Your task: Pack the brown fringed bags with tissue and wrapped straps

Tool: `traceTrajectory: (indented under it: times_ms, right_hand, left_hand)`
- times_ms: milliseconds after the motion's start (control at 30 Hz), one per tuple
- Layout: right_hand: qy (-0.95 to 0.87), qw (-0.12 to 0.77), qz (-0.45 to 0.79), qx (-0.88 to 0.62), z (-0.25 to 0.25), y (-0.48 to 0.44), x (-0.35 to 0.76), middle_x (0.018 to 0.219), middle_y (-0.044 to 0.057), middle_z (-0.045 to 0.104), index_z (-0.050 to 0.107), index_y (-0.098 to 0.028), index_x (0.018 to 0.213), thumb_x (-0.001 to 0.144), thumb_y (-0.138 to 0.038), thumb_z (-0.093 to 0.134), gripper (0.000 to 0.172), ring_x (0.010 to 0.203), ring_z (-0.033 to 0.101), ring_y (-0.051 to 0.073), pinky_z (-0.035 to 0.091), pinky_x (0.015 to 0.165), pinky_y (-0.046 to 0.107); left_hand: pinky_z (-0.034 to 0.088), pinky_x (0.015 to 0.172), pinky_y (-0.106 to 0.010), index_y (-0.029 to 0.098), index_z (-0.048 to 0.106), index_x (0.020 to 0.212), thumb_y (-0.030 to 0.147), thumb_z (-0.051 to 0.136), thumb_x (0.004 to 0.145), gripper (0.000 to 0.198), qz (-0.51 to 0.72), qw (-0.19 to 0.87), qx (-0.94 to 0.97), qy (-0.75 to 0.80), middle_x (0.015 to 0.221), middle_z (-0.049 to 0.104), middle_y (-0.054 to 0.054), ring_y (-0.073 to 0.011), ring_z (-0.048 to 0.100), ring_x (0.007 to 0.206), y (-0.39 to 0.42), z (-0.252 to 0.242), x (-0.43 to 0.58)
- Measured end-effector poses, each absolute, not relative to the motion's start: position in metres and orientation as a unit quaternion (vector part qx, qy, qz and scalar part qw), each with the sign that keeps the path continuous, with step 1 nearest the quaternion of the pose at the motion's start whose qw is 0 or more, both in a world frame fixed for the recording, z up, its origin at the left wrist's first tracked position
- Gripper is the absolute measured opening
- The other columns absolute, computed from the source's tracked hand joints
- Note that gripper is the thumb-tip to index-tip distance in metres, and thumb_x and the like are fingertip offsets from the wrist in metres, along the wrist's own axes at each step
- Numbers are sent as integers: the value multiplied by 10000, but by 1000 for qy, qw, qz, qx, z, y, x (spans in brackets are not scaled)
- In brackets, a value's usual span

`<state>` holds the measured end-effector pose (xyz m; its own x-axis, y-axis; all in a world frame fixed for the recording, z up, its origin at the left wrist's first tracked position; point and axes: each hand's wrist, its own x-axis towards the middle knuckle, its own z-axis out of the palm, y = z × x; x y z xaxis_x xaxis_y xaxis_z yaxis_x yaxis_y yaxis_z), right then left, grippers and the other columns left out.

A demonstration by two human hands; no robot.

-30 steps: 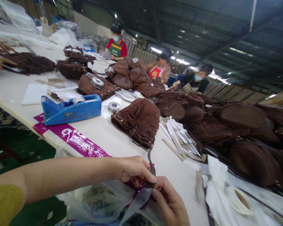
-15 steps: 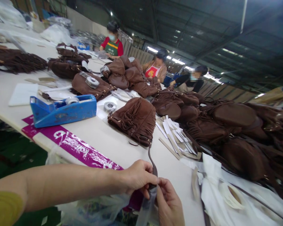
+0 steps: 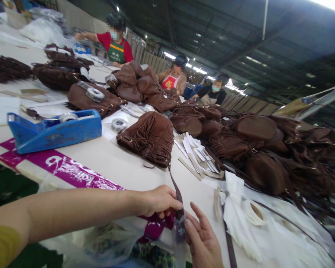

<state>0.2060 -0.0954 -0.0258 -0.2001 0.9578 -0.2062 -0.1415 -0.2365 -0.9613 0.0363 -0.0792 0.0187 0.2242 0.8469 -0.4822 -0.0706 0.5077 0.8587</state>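
Note:
My left hand [image 3: 163, 201] pinches a dark brown bag strap [image 3: 176, 190] between thumb and fingers. The strap runs up to a brown fringed bag [image 3: 147, 139] lying on the table. Clear plastic film [image 3: 180, 229] surrounds the strap's lower part, just below my left thumb. My right hand [image 3: 202, 238] is at the film's right edge, thumb and a finger against it, with the index finger raised away. How firmly it grips is hard to see.
A blue tape dispenser [image 3: 56, 130] stands at the left on purple printed plastic [image 3: 80, 175]. Tape rolls [image 3: 119, 124], paper strips [image 3: 198, 154] and a white roll [image 3: 254, 213] lie around. Brown bags [image 3: 257, 149] are piled at right. Several people work across the table.
The view has shifted, so the table's things appear further left. My right index finger has lifted off the strap and its fingers have spread. My left hand keeps its pinch.

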Motion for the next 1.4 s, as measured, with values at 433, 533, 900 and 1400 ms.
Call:
traceTrajectory:
  times_ms: [433, 533, 900, 1400]
  right_hand:
    - [-678, 493, 251, -484, -20, -87, 208, 819, 48, 709, 691, -258, 944, 775, -377, 697, 207, 789, 642, 228, 473, 814, 354]
    - [-714, 508, 230, -425, -21, -85, 207, 797, 53, 682, 679, -260, 781, 809, -331, 659, 79, 809, 612, 231, 462, 817, 363]
    - [-489, 419, 614, -457, -23, -69, 199, 846, 13, 682, 611, -207, 1000, 687, -426, 791, 423, 751, 644, 171, 527, 663, 268]
    - [-416, 371, 743, -371, -5, -74, 166, 731, -33, 641, 492, -170, 1240, 668, -331, 817, 678, 470, 457, 64, 346, 441, 190]
  left_hand:
    - [208, 313, -175, 177, 461, 578, 141, 562, 703, 165, 376, 665, 348, 544, 386, 444, 71, -60, 328, 280, -68, 2, 50]
    - [215, 322, -174, 174, 462, 575, 145, 565, 701, 165, 354, 665, 360, 551, 389, 444, 68, -61, 338, 287, -68, 2, 50]
    - [265, 347, -156, 155, 505, 624, 253, 603, 680, 150, 381, 670, 392, 503, 441, 498, 54, -51, 391, 342, -77, -1, 36]
    - [365, 682, -228, 160, 550, 666, 47, 536, 685, 115, 498, 319, 556, 584, 757, 511, 1, -130, 493, 749, -133, -1, 31]
